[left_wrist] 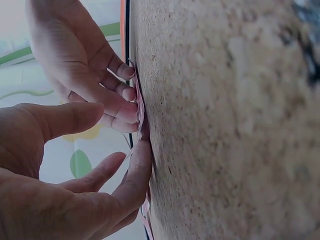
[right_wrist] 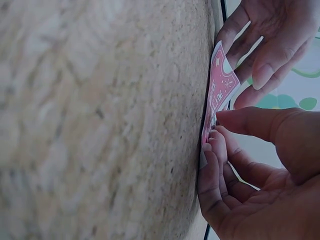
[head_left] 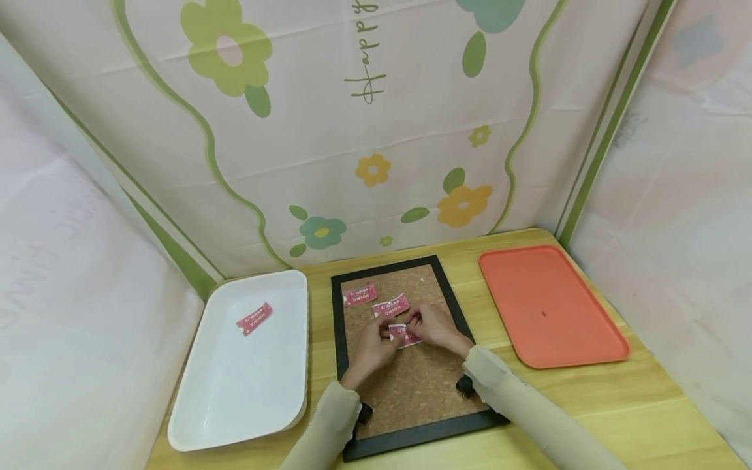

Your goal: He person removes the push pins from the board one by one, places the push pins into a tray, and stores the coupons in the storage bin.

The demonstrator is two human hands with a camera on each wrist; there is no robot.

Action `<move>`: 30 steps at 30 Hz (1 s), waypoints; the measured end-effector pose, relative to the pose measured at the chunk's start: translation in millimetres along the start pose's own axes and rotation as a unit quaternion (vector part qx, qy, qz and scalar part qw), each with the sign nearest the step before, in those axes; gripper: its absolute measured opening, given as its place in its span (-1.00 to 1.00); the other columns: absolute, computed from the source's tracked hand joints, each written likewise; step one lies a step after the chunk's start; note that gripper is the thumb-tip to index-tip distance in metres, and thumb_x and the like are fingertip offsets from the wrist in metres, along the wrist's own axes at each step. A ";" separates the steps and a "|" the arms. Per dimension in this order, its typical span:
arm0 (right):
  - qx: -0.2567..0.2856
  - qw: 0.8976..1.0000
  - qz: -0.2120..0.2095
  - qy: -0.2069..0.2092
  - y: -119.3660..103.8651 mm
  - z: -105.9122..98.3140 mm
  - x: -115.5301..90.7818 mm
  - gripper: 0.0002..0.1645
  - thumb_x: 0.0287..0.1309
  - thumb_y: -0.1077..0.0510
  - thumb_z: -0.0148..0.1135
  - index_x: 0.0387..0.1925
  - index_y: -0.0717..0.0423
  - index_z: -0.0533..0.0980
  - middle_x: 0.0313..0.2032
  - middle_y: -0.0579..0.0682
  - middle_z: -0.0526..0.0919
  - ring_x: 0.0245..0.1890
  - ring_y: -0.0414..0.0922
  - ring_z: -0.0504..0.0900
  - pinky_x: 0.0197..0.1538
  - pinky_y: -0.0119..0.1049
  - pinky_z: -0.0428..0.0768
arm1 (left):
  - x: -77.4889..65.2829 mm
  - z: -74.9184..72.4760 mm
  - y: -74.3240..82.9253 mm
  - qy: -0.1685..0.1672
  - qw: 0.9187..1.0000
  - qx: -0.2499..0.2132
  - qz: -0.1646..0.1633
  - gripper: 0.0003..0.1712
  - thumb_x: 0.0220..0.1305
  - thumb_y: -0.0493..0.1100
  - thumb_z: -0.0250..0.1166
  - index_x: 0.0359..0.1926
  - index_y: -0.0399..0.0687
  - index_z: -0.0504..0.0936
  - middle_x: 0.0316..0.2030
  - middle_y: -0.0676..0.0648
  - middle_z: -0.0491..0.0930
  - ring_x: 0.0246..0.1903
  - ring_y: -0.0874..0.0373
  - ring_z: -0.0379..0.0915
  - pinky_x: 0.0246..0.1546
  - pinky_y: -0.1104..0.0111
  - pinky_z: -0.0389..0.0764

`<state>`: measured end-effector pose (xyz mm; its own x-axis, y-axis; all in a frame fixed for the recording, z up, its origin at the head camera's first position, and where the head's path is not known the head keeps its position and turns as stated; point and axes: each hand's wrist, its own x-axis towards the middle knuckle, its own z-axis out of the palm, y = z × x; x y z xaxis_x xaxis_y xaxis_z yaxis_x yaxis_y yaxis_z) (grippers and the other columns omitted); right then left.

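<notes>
A pink paper coupon (head_left: 398, 334) lies on a cork board (head_left: 423, 372) with a black frame, its corner lifted off the cork in the right wrist view. At the coupon's left side, my left hand (head_left: 375, 346) touches it with extended fingers, the thumb held apart. Thumb and fingers of my right hand (head_left: 436, 326) pinch a small pin (right_wrist: 215, 120) at the coupon's upper edge; the fingertips mostly hide it. Just above, a second coupon (head_left: 392, 305) is on the cork, and another coupon (head_left: 360, 296) sits at the board's upper left.
Left of the board stands a white tray (head_left: 235, 391) with one pink coupon (head_left: 255, 318) in it. A flat red tray (head_left: 546, 294) lies to the right on the wooden table (head_left: 587, 398). Floral cloth (head_left: 317, 130) hangs behind the table.
</notes>
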<state>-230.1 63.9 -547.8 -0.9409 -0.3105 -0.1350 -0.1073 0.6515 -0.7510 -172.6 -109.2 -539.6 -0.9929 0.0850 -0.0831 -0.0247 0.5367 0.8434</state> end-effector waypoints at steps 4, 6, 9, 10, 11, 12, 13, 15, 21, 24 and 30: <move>0.006 1.000 -0.001 -0.003 1.0 1.8 -0.8 -0.88 0.17 0.36 0.35 -0.24 0.17 0.67 -0.42 -0.02 0.68 -0.43 -0.20 0.56 -0.40 -0.44 0.47 | -1.0 0.4 -1.0 0.000 1.000 -0.006 0.001 -0.54 0.34 -0.24 0.41 0.20 -0.30 0.59 0.02 -0.27 0.66 -0.07 -0.04 0.65 -0.16 0.25 0.72; 0.007 1.000 -0.003 -0.004 1.7 2.7 -0.8 -0.87 0.15 0.37 0.35 -0.25 0.19 0.67 -0.43 -0.01 0.68 -0.44 -0.21 0.56 -0.41 -0.45 0.46 | -1.6 0.4 -1.4 0.001 1.000 -0.009 0.001 -0.55 0.33 -0.25 0.40 0.19 -0.30 0.60 0.02 -0.28 0.66 -0.07 -0.04 0.65 -0.14 0.24 0.73; 0.006 1.000 -0.005 -0.003 2.2 2.9 -0.5 -0.87 0.14 0.38 0.35 -0.25 0.20 0.67 -0.43 -0.01 0.69 -0.45 -0.21 0.55 -0.42 -0.46 0.45 | -2.1 0.6 -1.9 0.003 1.000 -0.014 -0.002 -0.57 0.32 -0.27 0.40 0.18 -0.31 0.60 0.00 -0.28 0.67 -0.07 -0.04 0.66 -0.13 0.23 0.74; 0.005 1.000 -0.004 -0.002 2.3 2.9 -0.3 -0.87 0.13 0.38 0.35 -0.25 0.20 0.67 -0.43 -0.01 0.69 -0.45 -0.22 0.56 -0.42 -0.46 0.45 | -2.1 0.6 -1.9 0.004 1.000 -0.015 -0.003 -0.57 0.31 -0.28 0.39 0.17 -0.31 0.60 -0.01 -0.28 0.67 -0.07 -0.04 0.67 -0.13 0.23 0.74; 0.005 1.000 -0.003 -0.001 2.5 2.9 0.3 -0.87 0.13 0.38 0.36 -0.25 0.19 0.67 -0.43 -0.01 0.69 -0.44 -0.22 0.56 -0.42 -0.46 0.45 | -1.9 0.6 -1.8 0.004 1.000 -0.017 -0.005 -0.57 0.30 -0.30 0.38 0.17 -0.31 0.60 0.00 -0.28 0.67 -0.07 -0.03 0.67 -0.14 0.24 0.74; 0.005 1.000 -0.002 0.000 2.5 2.8 0.6 -0.87 0.13 0.37 0.36 -0.25 0.18 0.67 -0.42 -0.01 0.69 -0.44 -0.22 0.56 -0.42 -0.46 0.45 | -1.6 0.7 -1.8 0.004 1.000 -0.018 -0.006 -0.57 0.29 -0.33 0.37 0.17 -0.32 0.60 0.00 -0.29 0.68 -0.07 -0.04 0.68 -0.15 0.24 0.75; 0.006 1.000 0.000 0.001 2.2 2.5 0.9 -0.87 0.13 0.37 0.37 -0.25 0.18 0.67 -0.42 -0.01 0.69 -0.44 -0.22 0.56 -0.42 -0.46 0.46 | -1.2 0.6 -1.5 0.004 1.000 -0.018 -0.007 -0.57 0.28 -0.35 0.37 0.17 -0.33 0.60 0.00 -0.29 0.68 -0.07 -0.04 0.68 -0.15 0.25 0.75; 0.009 1.000 0.002 0.001 1.7 2.3 1.5 -0.87 0.13 0.36 0.39 -0.25 0.17 0.67 -0.42 -0.01 0.69 -0.43 -0.21 0.57 -0.41 -0.45 0.46 | -0.4 0.3 -1.2 0.005 1.000 -0.020 -0.010 -0.55 0.25 -0.39 0.35 0.18 -0.33 0.60 0.00 -0.29 0.68 -0.06 -0.03 0.68 -0.17 0.26 0.75; -0.004 1.000 -0.007 0.000 1.0 1.5 1.9 -0.87 0.14 0.33 0.43 -0.26 0.15 0.66 -0.43 -0.05 0.68 -0.44 -0.21 0.57 -0.40 -0.43 0.46 | 0.4 -0.5 0.0 0.009 0.999 -0.034 -0.026 -0.52 0.19 -0.44 0.33 0.18 -0.34 0.60 0.01 -0.27 0.67 -0.06 -0.01 0.64 -0.14 0.27 0.72; -0.011 1.000 -0.007 -0.005 0.0 0.6 2.2 -0.87 0.14 0.32 0.44 -0.27 0.13 0.66 -0.44 -0.07 0.68 -0.45 -0.21 0.56 -0.39 -0.41 0.46 | 1.0 -0.6 -0.4 0.008 0.999 -0.038 -0.029 -0.51 0.19 -0.44 0.33 0.18 -0.35 0.60 0.00 -0.26 0.67 -0.06 -0.01 0.63 -0.11 0.25 0.72; -0.027 1.000 -0.011 -0.008 -2.2 -1.6 3.0 -0.88 0.14 0.29 0.45 -0.28 0.09 0.66 -0.43 -0.08 0.69 -0.44 -0.22 0.56 -0.36 -0.38 0.47 | 2.3 -0.3 -1.8 0.009 0.999 -0.037 -0.024 -0.53 0.17 -0.44 0.32 0.15 -0.37 0.61 -0.04 -0.29 0.67 -0.08 -0.03 0.64 -0.08 0.20 0.73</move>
<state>-233.1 62.7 -545.5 -0.9331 -0.3354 -0.1301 -0.1444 0.6805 -0.7184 -174.9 -110.3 -541.2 -0.9922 0.0456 -0.1163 -0.0808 0.4754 0.8760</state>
